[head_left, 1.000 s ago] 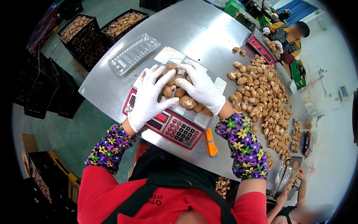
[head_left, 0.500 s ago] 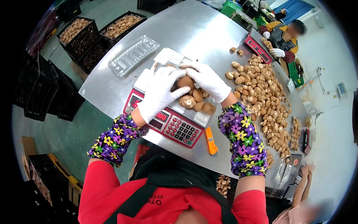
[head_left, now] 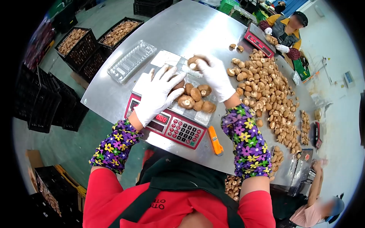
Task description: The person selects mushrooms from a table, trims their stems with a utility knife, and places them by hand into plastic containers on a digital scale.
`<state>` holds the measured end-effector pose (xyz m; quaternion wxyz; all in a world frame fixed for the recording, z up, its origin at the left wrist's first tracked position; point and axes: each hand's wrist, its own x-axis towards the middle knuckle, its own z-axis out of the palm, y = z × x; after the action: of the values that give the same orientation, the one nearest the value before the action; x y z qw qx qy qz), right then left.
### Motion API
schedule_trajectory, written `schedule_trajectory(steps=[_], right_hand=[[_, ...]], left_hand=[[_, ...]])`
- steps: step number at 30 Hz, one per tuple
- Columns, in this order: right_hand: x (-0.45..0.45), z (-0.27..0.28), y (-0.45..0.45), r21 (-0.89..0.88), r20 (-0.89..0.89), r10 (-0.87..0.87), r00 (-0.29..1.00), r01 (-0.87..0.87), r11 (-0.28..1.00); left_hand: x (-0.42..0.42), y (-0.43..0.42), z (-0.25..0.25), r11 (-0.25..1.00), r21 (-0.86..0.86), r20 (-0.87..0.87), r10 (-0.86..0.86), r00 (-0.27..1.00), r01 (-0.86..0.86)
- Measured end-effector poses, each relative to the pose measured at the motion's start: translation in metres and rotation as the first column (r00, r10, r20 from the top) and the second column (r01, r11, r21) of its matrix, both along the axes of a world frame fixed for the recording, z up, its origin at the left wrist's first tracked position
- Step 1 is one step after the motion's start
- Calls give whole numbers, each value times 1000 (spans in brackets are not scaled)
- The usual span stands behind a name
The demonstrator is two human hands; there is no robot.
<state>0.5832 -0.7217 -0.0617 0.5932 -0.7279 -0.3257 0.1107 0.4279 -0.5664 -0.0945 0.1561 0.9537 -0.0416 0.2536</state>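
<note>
A red and silver scale (head_left: 185,131) with a lit display sits at the near side of the metal table. Several brown mushrooms (head_left: 195,94) lie on its plate. My left hand (head_left: 159,93), white-gloved, rests over the left part of this group, its fingers curved around a mushroom that is mostly hidden. At the plate's far right side my right hand (head_left: 215,76), also gloved, pinches a mushroom (head_left: 192,63) with its pale underside showing. An empty clear plastic tray (head_left: 132,61) lies left of the scale.
A large mushroom heap (head_left: 266,91) spreads over the table's right side. An orange cutter (head_left: 215,141) lies right of the scale. Mushroom crates (head_left: 78,53) stand beyond the table's left edge. A co-worker handles mushrooms at another red scale (head_left: 259,43); another person is at the lower right.
My right hand has lifted a mushroom away from the group, towards the plate's far side. My left hand has stayed over the left part. More mushrooms on the plate are uncovered.
</note>
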Motion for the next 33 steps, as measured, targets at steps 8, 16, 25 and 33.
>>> schedule_trajectory(steps=[8,16,25,33], right_hand=[[-93,54,-75,169,104,-212,972,193,967],[-218,-16,-122,-120,461,60,885,-5,993],[-219,-25,-162,-217,367,-172,914,264,940],[-183,-30,-154,-186,2,-392,920,385,904]], left_hand=[[-35,-8,43,950,-296,323,5,946,96],[-114,-122,10,-364,-898,42,-630,775,-248],[-136,-99,-13,-416,-820,-58,-623,780,-393],[-115,-35,11,-29,-988,-140,-256,957,-152]])
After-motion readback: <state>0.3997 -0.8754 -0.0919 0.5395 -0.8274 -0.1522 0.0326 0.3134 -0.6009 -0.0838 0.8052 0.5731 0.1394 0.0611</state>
